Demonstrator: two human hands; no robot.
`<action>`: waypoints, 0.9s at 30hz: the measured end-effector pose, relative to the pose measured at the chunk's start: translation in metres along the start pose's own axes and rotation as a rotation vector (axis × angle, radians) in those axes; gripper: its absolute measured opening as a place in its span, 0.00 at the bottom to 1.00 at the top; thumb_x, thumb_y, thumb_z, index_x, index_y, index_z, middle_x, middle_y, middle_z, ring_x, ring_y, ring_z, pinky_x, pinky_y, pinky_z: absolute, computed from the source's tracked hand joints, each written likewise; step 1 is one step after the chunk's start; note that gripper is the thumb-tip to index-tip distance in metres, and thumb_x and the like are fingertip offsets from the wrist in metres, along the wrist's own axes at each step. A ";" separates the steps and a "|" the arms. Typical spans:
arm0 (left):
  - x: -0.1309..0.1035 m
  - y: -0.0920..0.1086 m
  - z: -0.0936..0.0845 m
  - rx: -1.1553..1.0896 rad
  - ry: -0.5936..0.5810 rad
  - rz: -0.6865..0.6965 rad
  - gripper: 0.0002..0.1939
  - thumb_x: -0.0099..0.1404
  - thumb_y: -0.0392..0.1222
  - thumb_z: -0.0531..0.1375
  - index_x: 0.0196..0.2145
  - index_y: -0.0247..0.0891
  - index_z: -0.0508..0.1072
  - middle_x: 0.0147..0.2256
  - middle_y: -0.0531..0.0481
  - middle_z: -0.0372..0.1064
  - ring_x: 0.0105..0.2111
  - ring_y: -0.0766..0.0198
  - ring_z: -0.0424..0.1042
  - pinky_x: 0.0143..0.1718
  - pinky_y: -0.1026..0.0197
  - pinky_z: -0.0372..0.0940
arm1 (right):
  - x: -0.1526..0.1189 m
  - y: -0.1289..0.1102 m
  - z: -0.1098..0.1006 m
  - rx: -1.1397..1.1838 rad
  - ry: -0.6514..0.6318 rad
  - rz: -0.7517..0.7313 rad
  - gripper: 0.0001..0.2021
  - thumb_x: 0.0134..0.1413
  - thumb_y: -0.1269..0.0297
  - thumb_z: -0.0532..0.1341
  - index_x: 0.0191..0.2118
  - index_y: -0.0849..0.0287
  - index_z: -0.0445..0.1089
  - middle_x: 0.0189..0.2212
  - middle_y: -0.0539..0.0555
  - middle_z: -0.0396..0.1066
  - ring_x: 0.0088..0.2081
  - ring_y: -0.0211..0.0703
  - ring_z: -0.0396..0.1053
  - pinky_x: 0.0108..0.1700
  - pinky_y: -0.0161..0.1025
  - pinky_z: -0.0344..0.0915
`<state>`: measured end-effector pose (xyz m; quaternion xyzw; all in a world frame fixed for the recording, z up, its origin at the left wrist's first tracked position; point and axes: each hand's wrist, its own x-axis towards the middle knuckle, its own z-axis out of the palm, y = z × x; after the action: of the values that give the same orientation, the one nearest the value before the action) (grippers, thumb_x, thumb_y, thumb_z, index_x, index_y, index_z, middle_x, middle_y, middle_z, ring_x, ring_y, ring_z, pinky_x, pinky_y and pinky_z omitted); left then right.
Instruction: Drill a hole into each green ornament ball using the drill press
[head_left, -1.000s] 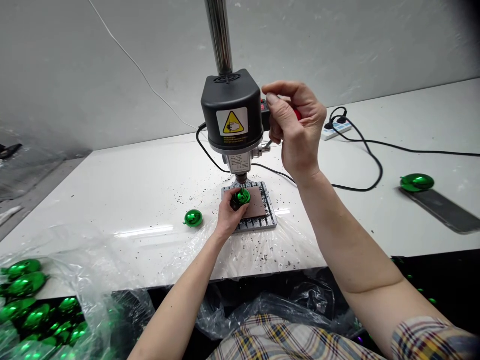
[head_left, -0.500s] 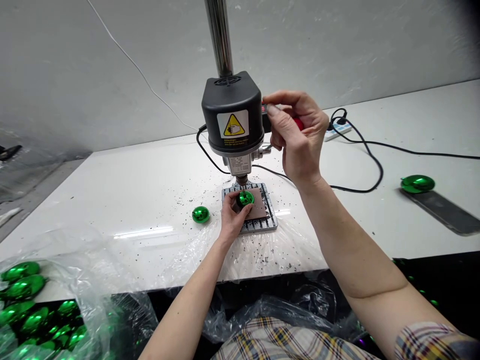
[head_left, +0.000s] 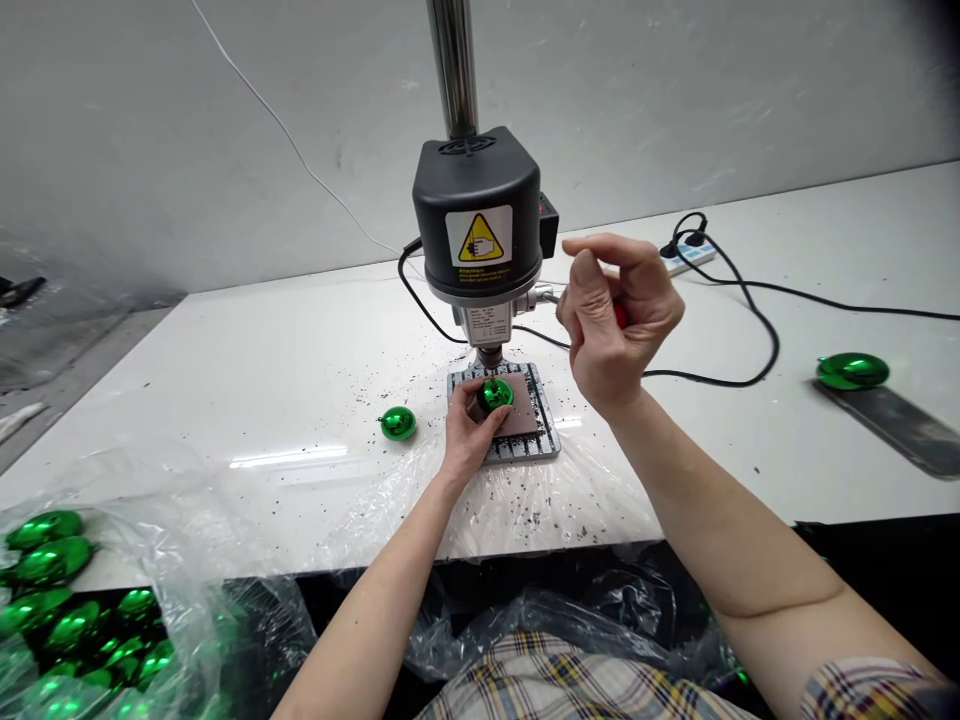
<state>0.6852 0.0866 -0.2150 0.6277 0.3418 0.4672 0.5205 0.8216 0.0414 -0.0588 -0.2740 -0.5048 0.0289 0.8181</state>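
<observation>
A small bench drill press (head_left: 480, 180) with a black motor housing stands in front of me. On its slotted metal base (head_left: 552, 440) lies a brown board (head_left: 529, 408). My left hand (head_left: 469, 435) grips a shiny green Christmas ornament (head_left: 499, 394) on that board, thumb and fingers around its sides. The drill's tip meets the ornament's top; whether it has gone in, I cannot tell. My right hand (head_left: 619, 330) is closed around the red knob (head_left: 621, 314) of the press lever, mostly hidden by the fingers.
One green ornament (head_left: 397, 423) lies left of the base, another (head_left: 853, 371) on a dark phone (head_left: 915, 430) at right. Several more (head_left: 54, 560) fill a clear plastic bag (head_left: 187, 590) at lower left. Black shavings dot the white table (head_left: 300, 350). A power strip (head_left: 690, 258) sits behind.
My right hand has come down and away from the motor housing's side, with the red knob in its fingers. The left hand still holds the ornament under the drill. The view has shifted slightly.
</observation>
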 end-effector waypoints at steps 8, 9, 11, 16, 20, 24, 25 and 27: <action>0.001 -0.004 -0.001 0.011 -0.016 0.034 0.23 0.57 0.42 0.71 0.48 0.39 0.68 0.48 0.44 0.72 0.49 0.57 0.74 0.54 0.51 0.68 | -0.015 0.021 -0.011 -0.087 -0.024 -0.226 0.07 0.66 0.63 0.61 0.47 0.47 0.74 0.18 0.43 0.59 0.13 0.30 0.50 0.15 0.32 0.48; 0.001 -0.004 -0.001 0.007 -0.019 0.033 0.23 0.57 0.42 0.71 0.48 0.39 0.68 0.48 0.44 0.72 0.49 0.56 0.74 0.54 0.51 0.68 | -0.017 0.023 -0.013 -0.082 -0.041 -0.239 0.08 0.66 0.64 0.60 0.48 0.47 0.74 0.19 0.44 0.62 0.14 0.29 0.52 0.15 0.32 0.48; 0.001 -0.004 -0.001 -0.003 -0.023 0.034 0.23 0.57 0.41 0.71 0.48 0.39 0.68 0.48 0.43 0.72 0.50 0.56 0.74 0.55 0.51 0.67 | -0.021 0.027 -0.018 -0.084 -0.067 -0.261 0.09 0.66 0.64 0.60 0.49 0.47 0.74 0.26 0.46 0.70 0.14 0.29 0.55 0.16 0.32 0.50; 0.001 -0.002 -0.001 0.004 -0.018 0.038 0.23 0.57 0.41 0.71 0.48 0.39 0.68 0.48 0.43 0.72 0.49 0.57 0.74 0.54 0.51 0.68 | -0.032 0.036 -0.030 -0.122 -0.091 -0.294 0.12 0.65 0.65 0.60 0.51 0.45 0.74 0.35 0.49 0.75 0.16 0.29 0.57 0.18 0.34 0.54; 0.001 -0.002 -0.001 0.020 -0.015 0.047 0.23 0.57 0.42 0.71 0.47 0.39 0.68 0.47 0.44 0.73 0.49 0.57 0.74 0.53 0.52 0.68 | -0.035 0.034 -0.031 -0.155 -0.127 -0.321 0.11 0.65 0.64 0.60 0.50 0.45 0.74 0.25 0.48 0.70 0.15 0.33 0.57 0.18 0.36 0.56; 0.001 -0.003 0.000 0.015 0.009 0.020 0.23 0.56 0.43 0.71 0.47 0.39 0.69 0.48 0.44 0.73 0.48 0.57 0.74 0.53 0.52 0.68 | -0.005 0.017 -0.012 -0.140 -0.032 -0.120 0.06 0.67 0.60 0.59 0.44 0.46 0.73 0.18 0.46 0.58 0.14 0.32 0.49 0.16 0.35 0.48; 0.001 -0.002 0.000 0.015 0.019 0.009 0.23 0.56 0.43 0.71 0.47 0.39 0.69 0.47 0.44 0.73 0.48 0.57 0.75 0.53 0.51 0.68 | 0.007 0.013 -0.005 -0.139 -0.010 -0.037 0.05 0.66 0.59 0.60 0.42 0.48 0.73 0.20 0.47 0.60 0.15 0.31 0.49 0.15 0.35 0.48; 0.000 -0.001 0.000 0.021 0.040 -0.001 0.22 0.56 0.43 0.71 0.46 0.39 0.69 0.47 0.44 0.74 0.48 0.57 0.75 0.54 0.51 0.68 | 0.035 0.007 0.007 -0.131 -0.007 0.122 0.03 0.64 0.61 0.61 0.41 0.50 0.71 0.26 0.48 0.65 0.17 0.31 0.52 0.15 0.34 0.49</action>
<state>0.6850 0.0870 -0.2161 0.6235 0.3573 0.4758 0.5072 0.8347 0.0615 -0.0318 -0.3568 -0.4910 0.0466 0.7934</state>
